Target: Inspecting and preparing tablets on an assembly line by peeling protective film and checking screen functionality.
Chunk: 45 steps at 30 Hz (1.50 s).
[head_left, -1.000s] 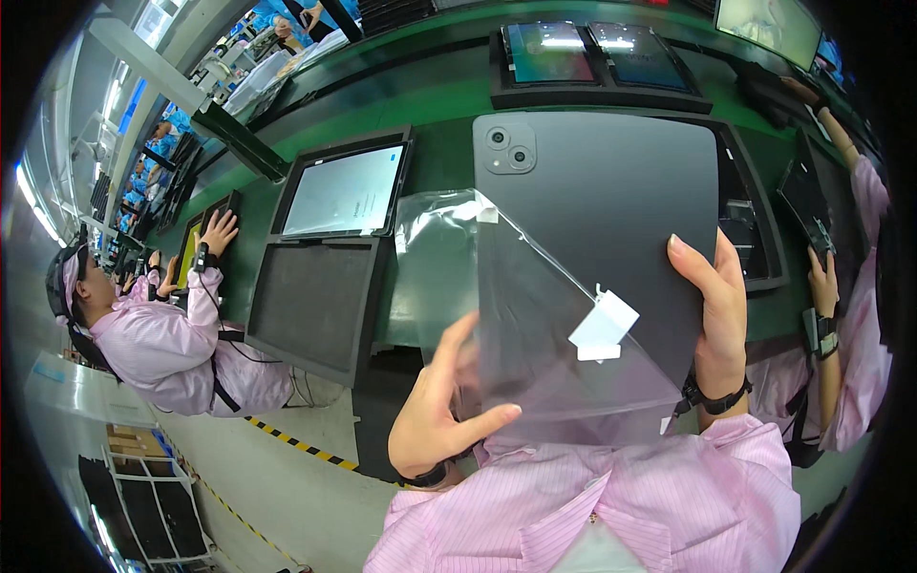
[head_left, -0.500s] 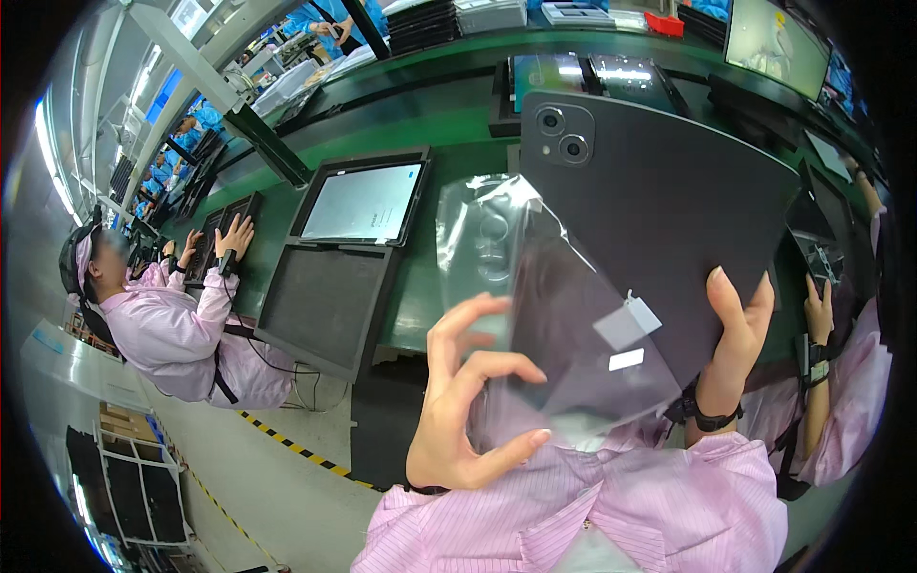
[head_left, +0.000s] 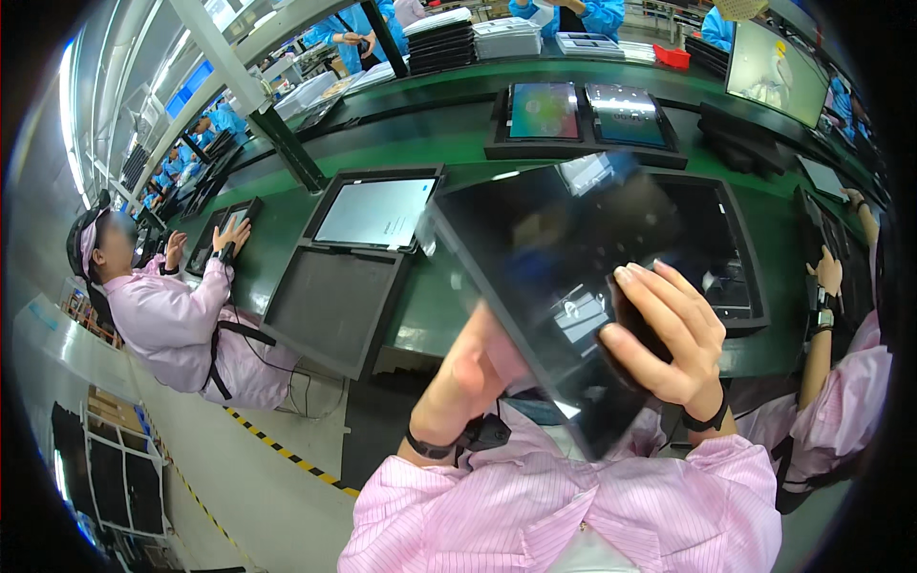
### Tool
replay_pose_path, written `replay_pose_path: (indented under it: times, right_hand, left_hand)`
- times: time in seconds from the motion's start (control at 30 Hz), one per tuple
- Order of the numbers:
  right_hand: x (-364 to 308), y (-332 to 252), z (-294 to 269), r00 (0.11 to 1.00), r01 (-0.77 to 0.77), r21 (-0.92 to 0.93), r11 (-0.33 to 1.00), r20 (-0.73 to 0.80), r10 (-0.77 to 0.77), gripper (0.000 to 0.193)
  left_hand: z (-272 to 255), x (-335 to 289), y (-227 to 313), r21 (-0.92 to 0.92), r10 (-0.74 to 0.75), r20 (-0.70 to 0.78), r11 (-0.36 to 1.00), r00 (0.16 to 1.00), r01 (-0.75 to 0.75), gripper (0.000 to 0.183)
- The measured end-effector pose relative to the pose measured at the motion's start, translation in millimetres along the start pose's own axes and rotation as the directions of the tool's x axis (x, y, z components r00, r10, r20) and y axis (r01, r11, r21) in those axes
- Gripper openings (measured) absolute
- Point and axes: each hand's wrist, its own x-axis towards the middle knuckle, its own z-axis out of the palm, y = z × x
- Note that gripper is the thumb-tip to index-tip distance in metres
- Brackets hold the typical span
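A dark tablet point(head_left: 535, 239) is held up tilted in front of me, its glossy screen side facing me with reflections on it. My right hand point(head_left: 678, 339) grips its right edge, fingers and thumb bent over onto the glass. Behind the tablet's lower left side is my left hand point(head_left: 478, 358), blurred, its fingers hidden. A faint see-through film edge point(head_left: 427, 229) shows along the tablet's left side; how much of the tablet it covers I cannot tell. Partly behind the tablet, a black tray point(head_left: 755, 258) on the green bench holds a dark glossy panel.
To the left, a tray point(head_left: 330, 306) holds a tablet with a lit white screen point(head_left: 377, 212). Two lit tablets point(head_left: 583, 113) lie in another tray farther back. A co-worker point(head_left: 162, 315) sits at left, another's arm point(head_left: 821, 363) reaches in at right. A monitor point(head_left: 776, 74) stands back right.
The tablet has turned from its grey back with cameras to its glossy front. My left hand, earlier at the clear film in front, is now behind the tablet. The right tray has come into view.
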Motion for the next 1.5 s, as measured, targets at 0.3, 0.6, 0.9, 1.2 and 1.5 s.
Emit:
replay_pose_path:
  times: [0.3,0.6,0.9,1.2,1.5]
  right_hand:
    - [3.3,0.1,0.3,0.978,0.127,0.058,0.99,0.156,-0.135,0.035]
    - [28.9,-3.6,-43.6,0.902,-0.219,-0.041,0.975,0.372,0.218,0.034]
    - [-23.5,9.4,-70.0,0.727,-0.604,0.158,0.781,-0.294,0.621,0.082]
    - [-39.8,-1.8,7.3,-0.1,-0.267,0.891,-0.367,0.353,0.93,0.04]
    - [-50.3,17.0,-12.9,-0.229,-0.328,0.831,-0.449,0.391,0.891,0.022]
  left_hand:
    - [-18.6,-14.2,14.7,0.087,-0.208,-0.142,0.971,0.968,0.222,0.038]
    - [-34.8,-29.2,-21.9,-0.177,-0.182,-0.038,0.969,0.983,0.172,0.045]
    - [-40.5,-28.7,-40.5,-0.522,-0.058,-0.208,0.851,0.977,-0.061,0.042]
    - [-40.2,-49.7,-41.8,0.201,-0.505,-0.068,0.838,0.86,0.508,0.049]
    - [-60.4,-35.7,-45.7,-0.184,-0.148,0.16,0.967,0.976,0.177,0.058]
